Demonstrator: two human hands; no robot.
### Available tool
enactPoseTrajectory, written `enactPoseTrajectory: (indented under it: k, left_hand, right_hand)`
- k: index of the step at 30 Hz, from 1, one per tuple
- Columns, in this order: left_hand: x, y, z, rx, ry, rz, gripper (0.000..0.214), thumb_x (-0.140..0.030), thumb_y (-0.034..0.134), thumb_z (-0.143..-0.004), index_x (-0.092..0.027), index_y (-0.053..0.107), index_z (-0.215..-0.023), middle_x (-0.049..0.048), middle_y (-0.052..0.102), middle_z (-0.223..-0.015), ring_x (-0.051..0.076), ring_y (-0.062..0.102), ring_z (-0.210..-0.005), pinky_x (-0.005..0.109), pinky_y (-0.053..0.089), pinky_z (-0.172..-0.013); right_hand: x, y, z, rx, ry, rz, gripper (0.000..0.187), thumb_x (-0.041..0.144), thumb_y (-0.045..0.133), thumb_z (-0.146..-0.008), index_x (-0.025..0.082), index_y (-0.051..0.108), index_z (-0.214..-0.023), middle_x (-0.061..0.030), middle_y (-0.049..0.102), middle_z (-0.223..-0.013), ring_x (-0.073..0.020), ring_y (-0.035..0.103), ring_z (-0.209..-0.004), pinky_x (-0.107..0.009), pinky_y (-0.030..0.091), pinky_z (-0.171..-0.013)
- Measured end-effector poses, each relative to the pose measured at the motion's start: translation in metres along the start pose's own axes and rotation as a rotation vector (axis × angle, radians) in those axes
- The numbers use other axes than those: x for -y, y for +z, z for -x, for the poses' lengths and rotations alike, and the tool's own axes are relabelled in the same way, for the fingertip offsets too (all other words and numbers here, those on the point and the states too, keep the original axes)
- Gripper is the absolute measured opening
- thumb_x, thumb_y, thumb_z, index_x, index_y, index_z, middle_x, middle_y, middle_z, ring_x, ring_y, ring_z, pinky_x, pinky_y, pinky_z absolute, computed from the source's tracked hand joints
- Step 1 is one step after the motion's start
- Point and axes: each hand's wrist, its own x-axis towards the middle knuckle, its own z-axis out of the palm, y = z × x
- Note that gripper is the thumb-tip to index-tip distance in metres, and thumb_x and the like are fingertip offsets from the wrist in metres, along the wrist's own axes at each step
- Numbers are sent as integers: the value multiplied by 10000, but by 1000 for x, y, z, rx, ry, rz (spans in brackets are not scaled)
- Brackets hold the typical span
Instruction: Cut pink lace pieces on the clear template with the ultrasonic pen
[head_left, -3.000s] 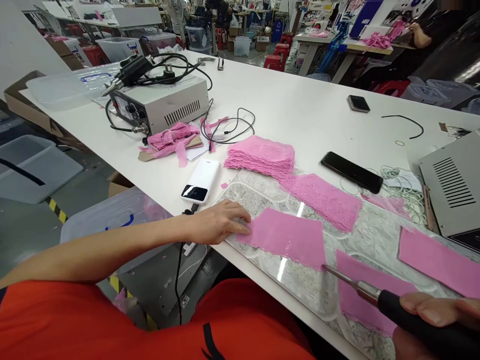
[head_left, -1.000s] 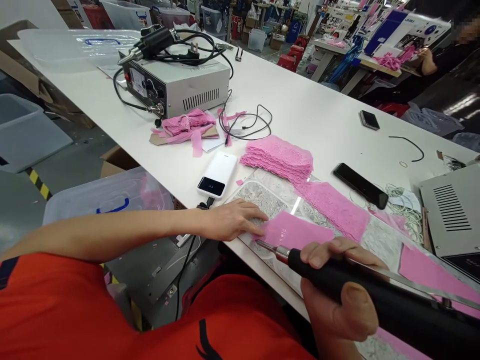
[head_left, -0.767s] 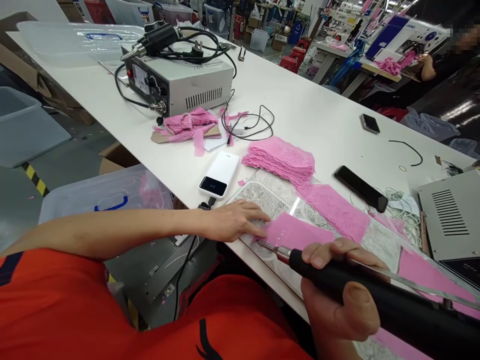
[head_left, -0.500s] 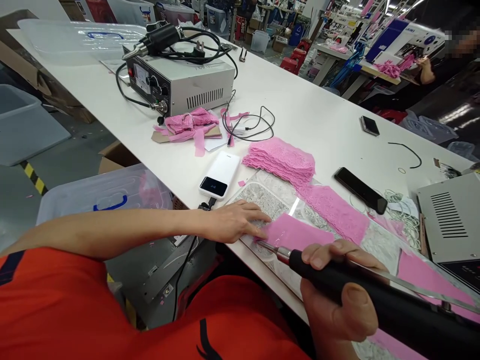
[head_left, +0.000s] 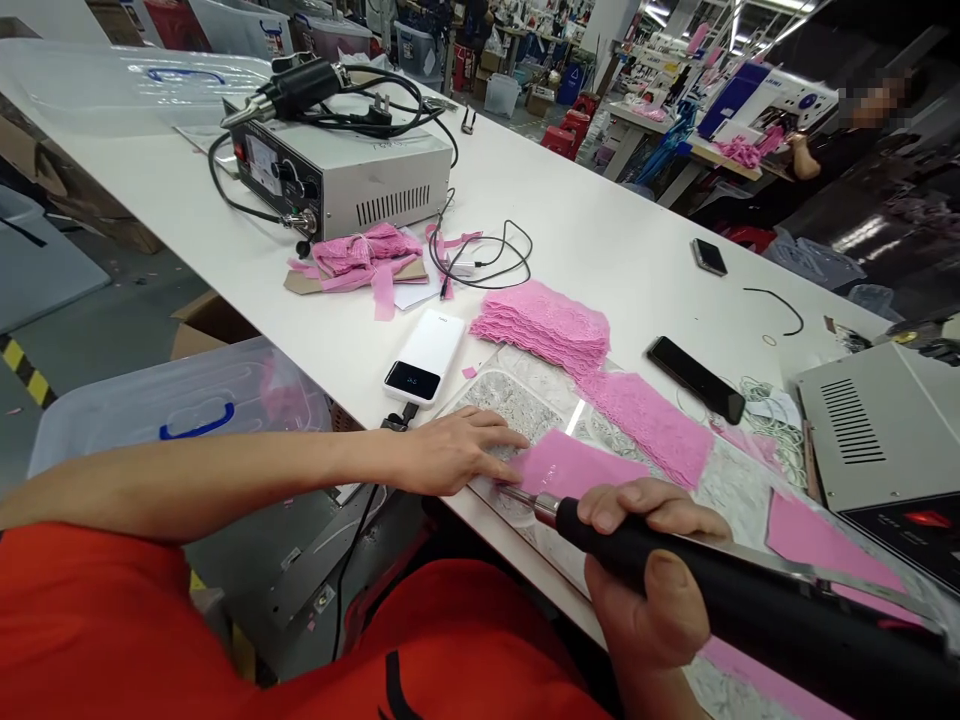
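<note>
Right hand clenches the black-handled cutting tool, its tip just ahead, apparently trimming the pink fabric piece. Left hand, flat and unclenched, pins the corner.

black tool handle runs off right edge; right hand covers near edge of pink piece; power bank readout too small to read.

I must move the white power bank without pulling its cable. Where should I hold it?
Grip the power bank by its two long sides, from above. It lies flat on the table, so only the edges give hold. A cable is plugged into its near end, close to the left hand; stay off that end.
</note>
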Motion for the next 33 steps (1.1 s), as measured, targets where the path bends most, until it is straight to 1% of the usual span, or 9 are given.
enactPoseTrajectory:
  k: [3,6,12,15,18,21,25,30,33]
  left_hand:
    - [0,-1,1,-21,3,7,422,-69,457,-898,-279,696,-1175,61,584,-1364,256,530,-1188,409,437,-978]
    - [0,-1,2,-68,-5,20,399,-83,456,-912,-258,684,-1189,71,596,-1345,255,545,-1167,409,454,-970]
    - [2,-3,-1,-153,30,-13,359,-108,456,-926,-194,647,-1218,100,630,-1293,253,572,-1107,405,482,-923]
    - [0,-2,-10,-186,64,-64,343,-109,438,-936,-178,648,-1198,96,654,-1260,250,581,-1088,400,478,-898]
    - [-1,2,-23,-216,92,-104,322,-107,420,-950,-167,661,-1154,93,668,-1241,249,589,-1082,403,468,-888]
    - [-2,9,-35,-234,95,-120,306,-146,423,-975,-178,662,-1164,86,668,-1243,247,598,-1092,406,459,-899]
    - [-4,15,-46,-214,120,-147,296,-167,437,-977,-171,666,-1163,98,654,-1267,241,591,-1144,408,441,-959]
    - [-9,18,-56,-184,157,-187,307,-173,439,-974,-157,643,-1203,110,616,-1325,253,552,-1233,436,400,-1053]
    - [-15,20,-70,-144,169,-181,319,-214,421,-997,-160,618,-1243,110,595,-1352,259,528,-1268,447,382,-1085]
  right_hand:
    - [1,-1,0,-4,-11,14,108,258,610,-818,211,578,-910,17,549,-847,-97,585,-617,-302,539,-573]
    - [2,-8,-7,-66,-47,40,148,263,605,-801,210,591,-939,14,548,-863,-94,582,-603,-302,531,-563]
    - [-1,-35,-43,-247,-176,216,147,234,574,-749,216,580,-895,16,586,-832,-108,582,-587,-325,526,-590]
    - [0,-49,-62,-312,-191,264,146,258,580,-736,210,577,-875,20,591,-836,-103,577,-572,-324,521,-594]
    - [5,-66,-74,-375,-197,267,138,263,578,-719,206,577,-844,25,588,-833,-88,567,-553,-311,511,-591]
    - [12,-87,-77,-437,-204,275,141,265,580,-695,192,571,-816,22,585,-827,-81,560,-530,-298,490,-566]
    - [16,-109,-74,-487,-177,312,155,255,583,-683,174,580,-816,14,594,-806,-93,565,-526,-306,479,-572]
    - [13,-117,-71,-495,-210,332,137,235,575,-701,181,595,-825,19,623,-793,-99,576,-512,-315,485,-585]
    - [10,-117,-71,-480,-223,322,136,235,583,-709,183,602,-834,16,626,-816,-101,586,-517,-308,487,-568]
